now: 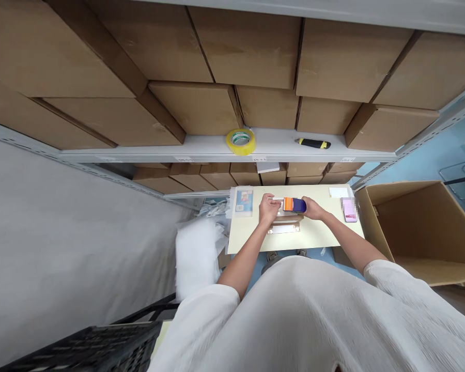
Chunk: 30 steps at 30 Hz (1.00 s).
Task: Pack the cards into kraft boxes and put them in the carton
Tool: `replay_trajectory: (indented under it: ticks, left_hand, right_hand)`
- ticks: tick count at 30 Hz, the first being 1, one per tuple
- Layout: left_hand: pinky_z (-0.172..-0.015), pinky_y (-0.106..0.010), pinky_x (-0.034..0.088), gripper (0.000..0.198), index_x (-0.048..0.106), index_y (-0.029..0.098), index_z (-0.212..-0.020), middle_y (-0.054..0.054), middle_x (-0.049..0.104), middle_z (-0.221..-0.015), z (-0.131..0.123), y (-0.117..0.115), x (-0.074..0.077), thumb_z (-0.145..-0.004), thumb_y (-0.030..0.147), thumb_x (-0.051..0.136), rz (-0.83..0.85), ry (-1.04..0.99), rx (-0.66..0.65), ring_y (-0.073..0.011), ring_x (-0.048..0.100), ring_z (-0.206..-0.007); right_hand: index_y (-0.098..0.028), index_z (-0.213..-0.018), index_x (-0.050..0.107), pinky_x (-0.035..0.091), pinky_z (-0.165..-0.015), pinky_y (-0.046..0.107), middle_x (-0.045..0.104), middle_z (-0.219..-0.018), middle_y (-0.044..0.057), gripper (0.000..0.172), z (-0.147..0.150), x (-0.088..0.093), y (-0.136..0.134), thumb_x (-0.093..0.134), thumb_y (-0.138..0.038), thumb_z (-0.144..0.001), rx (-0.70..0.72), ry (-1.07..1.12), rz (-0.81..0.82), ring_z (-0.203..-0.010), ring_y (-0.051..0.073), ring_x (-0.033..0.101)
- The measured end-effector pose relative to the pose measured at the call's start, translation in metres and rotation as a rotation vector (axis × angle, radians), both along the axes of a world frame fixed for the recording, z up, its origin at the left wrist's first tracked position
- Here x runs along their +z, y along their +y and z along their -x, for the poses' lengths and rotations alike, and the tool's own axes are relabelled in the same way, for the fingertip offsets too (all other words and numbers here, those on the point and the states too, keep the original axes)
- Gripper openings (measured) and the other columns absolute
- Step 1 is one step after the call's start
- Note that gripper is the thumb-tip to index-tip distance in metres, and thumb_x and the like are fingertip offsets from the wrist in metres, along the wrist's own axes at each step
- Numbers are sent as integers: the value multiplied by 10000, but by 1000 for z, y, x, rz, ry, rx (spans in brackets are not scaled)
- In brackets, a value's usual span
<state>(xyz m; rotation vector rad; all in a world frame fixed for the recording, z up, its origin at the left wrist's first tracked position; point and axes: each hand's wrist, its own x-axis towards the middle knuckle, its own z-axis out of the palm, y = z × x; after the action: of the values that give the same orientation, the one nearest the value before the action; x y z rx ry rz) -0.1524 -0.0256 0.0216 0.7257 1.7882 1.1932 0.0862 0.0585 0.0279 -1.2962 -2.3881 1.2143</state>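
Note:
My right hand [313, 208] is closed around an orange and blue tape dispenser [294, 204] held over a small cream table [325, 232]. My left hand [269, 208] is closed on the left end of a small flat package [283, 223] that lies under the dispenser; its fingers pinch something there that I cannot make out. Both hands meet at the middle of the table top.
A clear packet with a blue card [244, 201], a white slip [338, 192] and a pink item [349, 209] lie on the table. An open cardboard box [418, 227] stands right. A shelf holds a yellow tape roll [241, 141], a utility knife [313, 143] and cartons. White bags [196, 253] lie left.

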Motion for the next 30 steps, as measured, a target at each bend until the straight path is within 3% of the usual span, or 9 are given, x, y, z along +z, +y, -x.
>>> replay_trajectory:
  ticks: [10, 16, 24, 30]
  left_hand:
    - [-677, -238, 490, 535, 431, 288, -1066, 75, 718, -765, 34, -2, -16, -710, 94, 778, -18, -117, 92, -139, 705, -683]
    - [-729, -254, 532, 563, 372, 291, -1016, 82, 710, -759, 53, -7, -28, -681, 64, 763, -73, -189, 140, -132, 718, -723]
    - [-698, -243, 496, 586, 347, 293, -951, 86, 678, -745, 95, -23, -44, -617, 11, 736, -73, -237, 273, -122, 669, -662]
    - [-759, -276, 521, 576, 352, 295, -943, 78, 684, -744, 97, -31, -57, -635, 26, 758, -80, -297, 288, -150, 703, -714]
  right_hand:
    - [-253, -999, 526, 452, -728, 324, 658, -1007, 45, 336, 15, 12, 6, 711, -190, -726, 125, -46, -20, -889, 243, 611]
    - [-247, -1090, 553, 472, -800, 341, 655, -1074, 62, 408, 29, 19, 3, 679, -135, -719, 161, -36, -48, -963, 257, 599]
    - [-244, -1059, 590, 469, -800, 333, 672, -1061, 50, 351, 18, 24, 6, 679, -166, -728, 172, -55, -59, -934, 246, 606]
    - [-233, -1085, 628, 486, -854, 352, 699, -1110, 85, 318, 22, 29, 12, 689, -167, -780, 224, -78, -132, -988, 271, 628]
